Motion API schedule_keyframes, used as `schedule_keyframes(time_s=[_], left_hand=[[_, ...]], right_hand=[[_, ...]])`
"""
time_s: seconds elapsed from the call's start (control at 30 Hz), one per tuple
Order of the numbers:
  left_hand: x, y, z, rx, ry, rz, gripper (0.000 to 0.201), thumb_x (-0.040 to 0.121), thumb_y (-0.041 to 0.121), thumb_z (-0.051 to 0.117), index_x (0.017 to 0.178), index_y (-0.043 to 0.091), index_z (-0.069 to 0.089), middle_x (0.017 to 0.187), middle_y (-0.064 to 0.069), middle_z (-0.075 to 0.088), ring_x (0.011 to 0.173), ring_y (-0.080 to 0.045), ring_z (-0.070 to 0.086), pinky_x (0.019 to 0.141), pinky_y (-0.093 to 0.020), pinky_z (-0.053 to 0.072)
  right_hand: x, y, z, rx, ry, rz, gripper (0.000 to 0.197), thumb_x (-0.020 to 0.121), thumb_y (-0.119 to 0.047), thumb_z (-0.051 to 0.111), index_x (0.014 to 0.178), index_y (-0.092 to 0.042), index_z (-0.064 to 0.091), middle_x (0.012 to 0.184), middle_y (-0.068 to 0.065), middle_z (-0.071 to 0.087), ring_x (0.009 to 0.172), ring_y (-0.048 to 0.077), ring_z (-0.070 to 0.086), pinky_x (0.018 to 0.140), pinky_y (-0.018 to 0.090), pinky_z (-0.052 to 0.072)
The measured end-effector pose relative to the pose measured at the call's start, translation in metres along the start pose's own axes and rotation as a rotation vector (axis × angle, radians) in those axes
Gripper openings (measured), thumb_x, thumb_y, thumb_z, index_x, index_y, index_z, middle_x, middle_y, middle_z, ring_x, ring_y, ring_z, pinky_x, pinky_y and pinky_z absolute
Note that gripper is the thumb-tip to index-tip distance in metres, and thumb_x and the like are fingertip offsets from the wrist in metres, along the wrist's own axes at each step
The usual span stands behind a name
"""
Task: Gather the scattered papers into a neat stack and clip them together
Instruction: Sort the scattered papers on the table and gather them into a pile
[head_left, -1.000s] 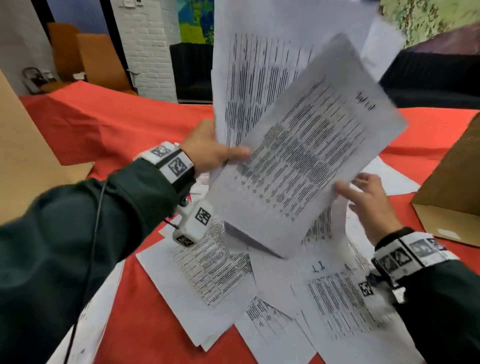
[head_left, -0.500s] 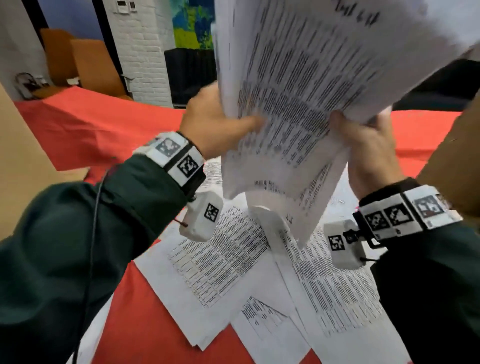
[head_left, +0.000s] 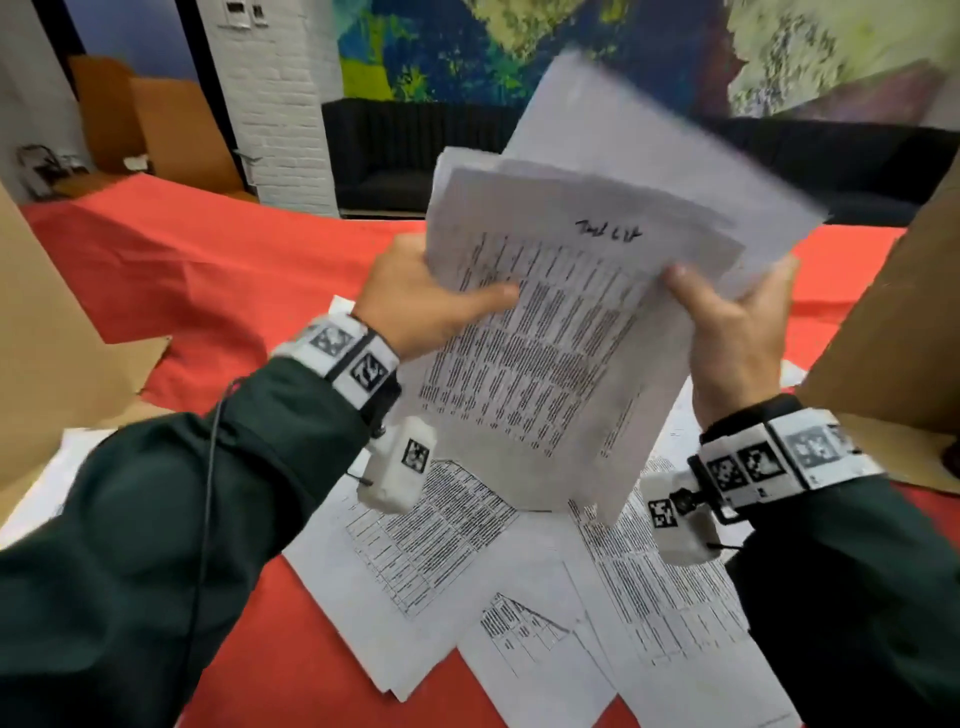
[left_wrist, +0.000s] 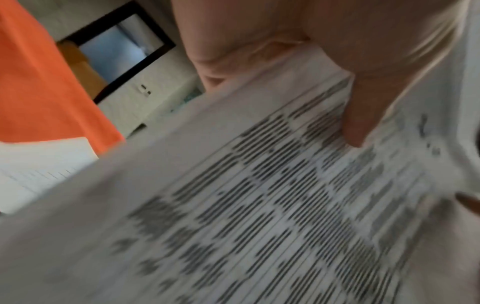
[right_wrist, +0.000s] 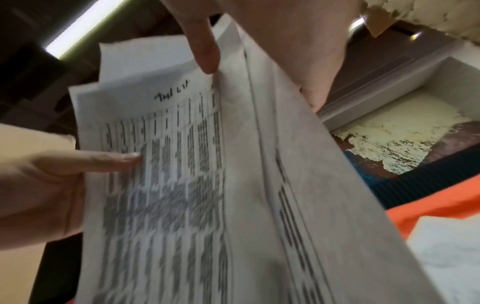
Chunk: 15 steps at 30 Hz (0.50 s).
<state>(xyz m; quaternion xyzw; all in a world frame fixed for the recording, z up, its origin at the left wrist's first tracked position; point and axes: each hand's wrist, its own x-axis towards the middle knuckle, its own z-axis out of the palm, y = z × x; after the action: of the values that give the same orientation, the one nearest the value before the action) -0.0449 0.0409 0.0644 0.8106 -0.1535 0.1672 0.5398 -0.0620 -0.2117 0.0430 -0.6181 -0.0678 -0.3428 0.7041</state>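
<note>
Both hands hold up a loose bundle of printed papers (head_left: 566, 332) above the red table, its sheets fanned and uneven. My left hand (head_left: 431, 306) grips the bundle's left edge, thumb lying across the printed front. My right hand (head_left: 727, 322) pinches the right edge, thumb in front and fingers behind. The top sheet bears a handwritten note (head_left: 608, 234). The left wrist view shows the blurred sheet (left_wrist: 285, 205) under my thumb (left_wrist: 358, 115); the right wrist view shows the same bundle (right_wrist: 182, 164) from below. More loose papers (head_left: 441, 561) lie overlapping on the table. No clip is in view.
The table wears a red cloth (head_left: 208, 270). Cardboard panels stand at the left (head_left: 47, 322) and right (head_left: 883, 332) edges. Another sheet (head_left: 36, 493) lies at the near left. A dark sofa (head_left: 415, 150) and a white brick pillar (head_left: 280, 104) stand beyond the table.
The right hand took hold of the bundle's right edge. The bundle rose toward the camera, then dropped lower and tilted back, so the handwritten top sheet now faces me.
</note>
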Motion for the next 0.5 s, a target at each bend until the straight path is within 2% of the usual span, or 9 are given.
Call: schedule_keyframes(time_s=[0.03, 0.1, 0.13, 0.2, 0.3, 0.33, 0.4, 0.43, 0.5], left_hand=[[-0.006, -0.012, 0.003, 0.128, -0.015, -0.051, 0.033, 0.071, 0.041, 0.09, 0.098, 0.026, 0.078, 0.094, 0.01, 0.078, 0.089, -0.005, 0.076, 0.086, -0.035, 0.063], [-0.015, -0.024, 0.008, 0.305, -0.022, -0.086, 0.052, 0.064, 0.066, 0.078, 0.1, 0.028, 0.08, 0.092, 0.01, 0.08, 0.087, -0.007, 0.076, 0.084, -0.039, 0.063], [-0.015, -0.023, 0.01, 0.276, 0.017, -0.069, 0.052, 0.065, 0.065, 0.076, 0.099, 0.027, 0.08, 0.091, 0.009, 0.08, 0.087, -0.009, 0.076, 0.083, -0.04, 0.063], [-0.015, -0.007, 0.01, 0.129, 0.129, 0.005, 0.028, 0.075, 0.047, 0.083, 0.096, 0.028, 0.08, 0.091, 0.01, 0.079, 0.085, -0.007, 0.076, 0.083, -0.038, 0.063], [-0.016, 0.016, 0.004, -0.095, 0.276, 0.128, 0.019, 0.083, 0.025, 0.084, 0.1, 0.024, 0.075, 0.088, 0.017, 0.076, 0.084, 0.002, 0.074, 0.078, -0.023, 0.06], [-0.018, 0.015, 0.002, -0.203, 0.271, 0.118, 0.021, 0.083, 0.02, 0.084, 0.101, 0.021, 0.074, 0.088, 0.015, 0.076, 0.086, 0.001, 0.075, 0.077, -0.02, 0.059], [-0.024, 0.005, 0.002, -0.332, 0.195, 0.026, 0.026, 0.081, 0.017, 0.085, 0.104, 0.013, 0.073, 0.096, 0.003, 0.079, 0.092, -0.012, 0.077, 0.081, -0.029, 0.061], [-0.028, -0.004, 0.005, -0.291, 0.16, -0.018, 0.027, 0.08, 0.019, 0.086, 0.104, 0.014, 0.073, 0.099, -0.001, 0.079, 0.094, -0.018, 0.077, 0.083, -0.034, 0.062], [-0.035, -0.018, 0.011, -0.162, 0.144, -0.081, 0.02, 0.079, 0.022, 0.087, 0.093, 0.023, 0.072, 0.093, 0.003, 0.078, 0.087, -0.012, 0.076, 0.079, -0.031, 0.06]], right_hand=[[-0.006, 0.007, 0.001, -0.044, 0.003, 0.027, 0.049, 0.08, -0.015, 0.073, 0.117, -0.012, 0.042, 0.106, 0.001, 0.064, 0.092, 0.011, 0.066, 0.088, 0.031, 0.054], [-0.013, 0.016, 0.006, -0.124, -0.005, 0.042, 0.035, 0.083, -0.016, 0.067, 0.113, -0.014, 0.049, 0.101, -0.002, 0.064, 0.086, 0.009, 0.062, 0.082, 0.031, 0.053], [-0.014, 0.014, 0.01, -0.128, -0.012, 0.015, 0.027, 0.085, -0.013, 0.063, 0.11, -0.014, 0.054, 0.098, -0.001, 0.064, 0.084, 0.009, 0.059, 0.08, 0.031, 0.051], [-0.01, 0.0, 0.019, -0.078, -0.013, -0.112, 0.015, 0.089, -0.007, 0.054, 0.099, -0.018, 0.054, 0.09, 0.005, 0.057, 0.08, 0.015, 0.052, 0.073, 0.034, 0.045], [-0.004, -0.027, 0.027, 0.13, -0.047, -0.263, 0.017, 0.095, -0.006, 0.053, 0.1, -0.017, 0.042, 0.089, 0.009, 0.055, 0.08, 0.021, 0.053, 0.07, 0.036, 0.045], [-0.003, -0.029, 0.028, 0.132, -0.059, -0.244, 0.02, 0.093, -0.006, 0.056, 0.103, -0.014, 0.04, 0.094, 0.006, 0.058, 0.084, 0.018, 0.057, 0.075, 0.035, 0.05], [-0.006, -0.017, 0.029, 0.001, -0.08, -0.057, 0.033, 0.084, -0.015, 0.067, 0.108, -0.015, 0.044, 0.103, 0.004, 0.064, 0.09, 0.014, 0.064, 0.086, 0.039, 0.057], [-0.009, -0.007, 0.028, -0.074, -0.094, 0.06, 0.037, 0.078, -0.02, 0.071, 0.107, -0.017, 0.047, 0.105, 0.004, 0.067, 0.091, 0.015, 0.066, 0.09, 0.046, 0.058], [-0.022, 0.01, 0.025, -0.148, -0.128, 0.17, 0.035, 0.073, -0.021, 0.072, 0.103, -0.019, 0.055, 0.102, 0.006, 0.071, 0.088, 0.02, 0.069, 0.088, 0.053, 0.058]])
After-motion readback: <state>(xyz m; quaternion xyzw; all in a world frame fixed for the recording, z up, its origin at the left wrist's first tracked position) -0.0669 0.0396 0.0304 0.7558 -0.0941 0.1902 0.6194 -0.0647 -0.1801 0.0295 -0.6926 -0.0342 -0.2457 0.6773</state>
